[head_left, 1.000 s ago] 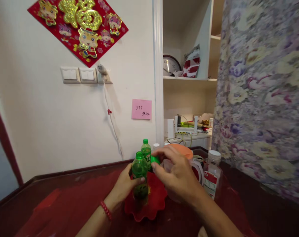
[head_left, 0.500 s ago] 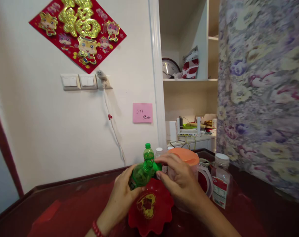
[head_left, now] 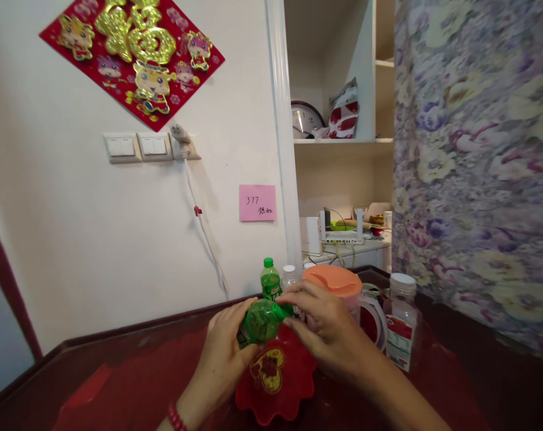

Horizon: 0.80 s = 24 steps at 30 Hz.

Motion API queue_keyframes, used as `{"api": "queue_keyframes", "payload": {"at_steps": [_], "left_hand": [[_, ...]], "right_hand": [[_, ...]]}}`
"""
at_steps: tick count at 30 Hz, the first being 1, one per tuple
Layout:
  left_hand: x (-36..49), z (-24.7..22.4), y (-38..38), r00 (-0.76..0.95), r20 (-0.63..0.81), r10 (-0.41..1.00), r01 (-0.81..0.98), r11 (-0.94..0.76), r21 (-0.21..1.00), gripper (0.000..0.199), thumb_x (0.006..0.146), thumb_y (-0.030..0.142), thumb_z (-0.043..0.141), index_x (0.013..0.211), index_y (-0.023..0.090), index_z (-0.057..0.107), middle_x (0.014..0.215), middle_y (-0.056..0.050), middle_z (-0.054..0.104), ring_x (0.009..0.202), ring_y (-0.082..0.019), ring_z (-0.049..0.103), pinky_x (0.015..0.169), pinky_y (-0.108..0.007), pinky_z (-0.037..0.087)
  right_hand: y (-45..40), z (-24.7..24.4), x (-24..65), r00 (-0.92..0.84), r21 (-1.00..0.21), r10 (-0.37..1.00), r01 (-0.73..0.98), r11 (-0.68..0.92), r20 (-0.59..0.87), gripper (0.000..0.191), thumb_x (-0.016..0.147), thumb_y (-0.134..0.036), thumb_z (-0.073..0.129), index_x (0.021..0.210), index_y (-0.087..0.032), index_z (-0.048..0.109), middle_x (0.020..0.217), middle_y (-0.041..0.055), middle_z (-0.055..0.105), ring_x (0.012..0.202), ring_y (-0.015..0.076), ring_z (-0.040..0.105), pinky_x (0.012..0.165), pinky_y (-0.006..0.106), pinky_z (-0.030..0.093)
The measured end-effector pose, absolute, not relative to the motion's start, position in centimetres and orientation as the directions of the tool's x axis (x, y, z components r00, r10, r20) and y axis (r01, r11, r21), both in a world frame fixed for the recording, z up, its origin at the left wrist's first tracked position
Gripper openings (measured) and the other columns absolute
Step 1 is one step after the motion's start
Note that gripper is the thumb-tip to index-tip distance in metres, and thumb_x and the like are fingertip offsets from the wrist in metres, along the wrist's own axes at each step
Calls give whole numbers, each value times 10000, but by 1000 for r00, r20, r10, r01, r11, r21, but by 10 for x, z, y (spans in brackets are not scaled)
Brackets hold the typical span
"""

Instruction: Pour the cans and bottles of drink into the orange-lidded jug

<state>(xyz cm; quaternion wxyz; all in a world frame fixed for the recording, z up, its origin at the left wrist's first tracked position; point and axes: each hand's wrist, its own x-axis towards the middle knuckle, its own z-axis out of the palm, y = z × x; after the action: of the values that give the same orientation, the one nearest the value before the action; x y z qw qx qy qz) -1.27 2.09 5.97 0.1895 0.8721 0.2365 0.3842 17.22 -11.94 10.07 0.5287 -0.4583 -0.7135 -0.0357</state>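
My left hand [head_left: 224, 350] is wrapped round a green plastic bottle [head_left: 261, 321], which tilts to the right above a red scalloped dish [head_left: 275, 407] with a gold pattern. At the bottle's mouth, the thumb and fingers of my right hand [head_left: 322, 320] pinch a green bottle cap [head_left: 282, 310]. Cap and neck meet there; whether the thread is engaged I cannot tell. Right behind my hands stands a second green bottle [head_left: 270, 279], upright with its cap on.
An orange-lidded pitcher [head_left: 334, 280] stands behind my right hand, its handle to the right. Beside it is a clear jar [head_left: 403, 323] with a white lid. A smaller white-capped bottle [head_left: 289, 275] stands near the wall. The dark red table [head_left: 154, 371] meets the wall behind.
The cap in my right hand has come from beside the bottle's mouth onto it. The held bottle has tipped further to the right. The view has shifted slightly.
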Motion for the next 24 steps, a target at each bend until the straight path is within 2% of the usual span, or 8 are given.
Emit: {"api": "queue_keyframes", "payload": {"at_steps": [7,12,19,24], "left_hand": [[-14,60,20,605,575,551,262,-819,510,632,713,205,744,1316,353,629,1348,-42,663,1249,-336,559,1093,-531,358],[-17,59,22,619,570,541,273,-828,489,618,734,231,751,1327,348,619,1359,-43,653,1254,-337,547,1096,-528,349],[-18,63,20,629,549,551,238,-809,538,622,742,229,767,1330,366,614,1356,-36,649,1257,-321,541,1092,-514,356],[-18,67,17,629,565,533,255,-829,498,589,757,231,757,1312,374,622,1326,-22,668,1232,-313,563,1085,-502,351]], "right_hand": [[-122,101,173,-46,-433,649,710,556,759,400,907,-33,561,1196,-285,675,1056,31,579,974,163,574,872,327,483],[-122,101,174,-83,-412,628,687,598,774,405,919,-23,530,1201,-279,667,1100,41,554,1027,168,560,906,328,481],[-123,103,173,-115,-398,611,663,635,783,487,891,38,495,1202,-304,648,1136,27,540,1070,153,547,930,308,476],[-125,102,173,-117,-399,633,685,609,766,451,906,23,513,1205,-289,641,1125,27,539,1055,150,549,925,305,472]]}}
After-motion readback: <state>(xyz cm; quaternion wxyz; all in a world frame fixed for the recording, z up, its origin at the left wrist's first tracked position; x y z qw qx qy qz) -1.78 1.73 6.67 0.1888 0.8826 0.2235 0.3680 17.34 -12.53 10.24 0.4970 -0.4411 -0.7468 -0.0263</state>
